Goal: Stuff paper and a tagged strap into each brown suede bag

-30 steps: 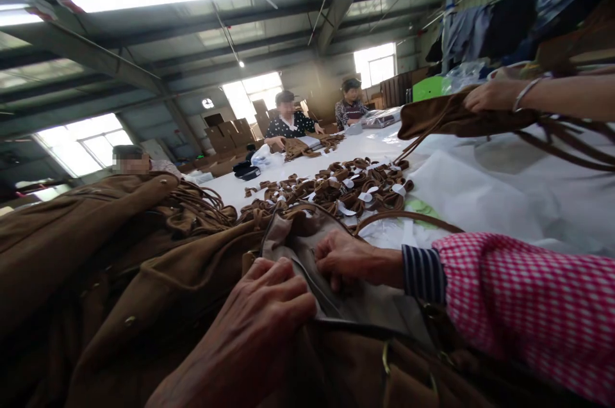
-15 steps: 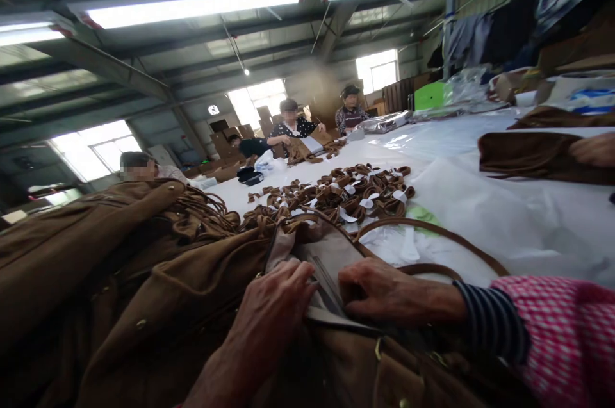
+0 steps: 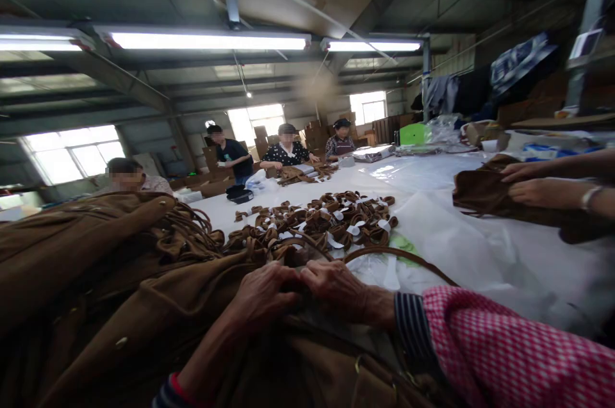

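Note:
In front of me lies a brown bag (image 3: 331, 366) with metal fittings and a thin strap (image 3: 398, 255) arching behind it. My left hand (image 3: 262, 296) is closed at the bag's mouth, its fingers curled over the far edge. Close beside it, almost touching, my right hand (image 3: 339, 291) is closed with fingertips on the same edge. The exact bit of lining or edge in the fingers is hidden. Against the bag's left side rests a large heap of similar brown bags (image 3: 96, 286).
A pile of brown straps with white wraps (image 3: 331, 216) lies on the white table (image 3: 418, 171). At right, a co-worker's hands (image 3: 548, 190) hold a brown piece (image 3: 480, 193). Several other people sit or stand beyond the table. A dark cap-like item (image 3: 239, 194) lies near its far-left edge.
My hands have come together at the bag's far edge, and its pale lining is now mostly covered. My view has levelled. The co-worker's second hand has appeared at right; a person behind now stands upright.

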Motion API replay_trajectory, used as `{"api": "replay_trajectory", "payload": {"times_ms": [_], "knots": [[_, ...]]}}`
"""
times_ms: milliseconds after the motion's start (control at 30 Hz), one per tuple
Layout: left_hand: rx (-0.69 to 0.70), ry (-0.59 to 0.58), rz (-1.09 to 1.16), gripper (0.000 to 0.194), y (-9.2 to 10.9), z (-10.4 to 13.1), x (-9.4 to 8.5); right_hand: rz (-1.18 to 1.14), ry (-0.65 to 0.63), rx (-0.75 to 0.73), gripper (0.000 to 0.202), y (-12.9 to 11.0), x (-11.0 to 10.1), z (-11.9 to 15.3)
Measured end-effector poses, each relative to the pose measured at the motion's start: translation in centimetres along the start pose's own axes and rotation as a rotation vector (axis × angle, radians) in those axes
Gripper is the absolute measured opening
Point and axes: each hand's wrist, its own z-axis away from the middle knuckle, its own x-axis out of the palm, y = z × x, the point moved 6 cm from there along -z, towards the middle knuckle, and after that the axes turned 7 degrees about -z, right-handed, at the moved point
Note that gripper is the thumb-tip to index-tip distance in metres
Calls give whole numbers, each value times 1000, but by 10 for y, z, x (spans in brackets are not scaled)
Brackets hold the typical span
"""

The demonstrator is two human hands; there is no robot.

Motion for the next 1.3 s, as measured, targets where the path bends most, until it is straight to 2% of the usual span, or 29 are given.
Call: {"api": "replay_trajectory", "payload": {"times_ms": [100,167,367,433,467,533,633,700,800,933,1033,1167,1300], "knots": [[-111,19,50,27,-8,-2,9,-12,68,-33,17,4,8,-10],[-129,28,48,26,-6,-3,13,-78,93,-47,21,6,9,-9],[-128,85,55,21,8,-7,16,-629,141,173,15,29,2,-4],[-137,113,56,18,11,-5,17,-687,109,210,16,40,-5,-3],[-144,141,51,15,12,-3,18,-624,93,240,15,49,-10,-2],[-132,220,22,11,16,2,19,-312,24,327,13,72,-18,1],[-35,385,-76,8,27,14,18,119,-139,417,17,110,-17,6],[11,474,-111,8,31,21,18,192,-225,423,20,129,-5,7],[-43,450,29,10,18,22,23,211,-288,415,19,145,15,6],[-217,366,356,8,-12,15,33,230,-313,380,21,151,28,4],[-235,359,464,5,-19,11,37,244,-306,332,25,146,27,4],[-211,410,362,5,-9,16,36,243,-298,237,27,136,22,8],[-31,475,134,8,14,23,31,251,-293,242,25,138,22,8]]}}
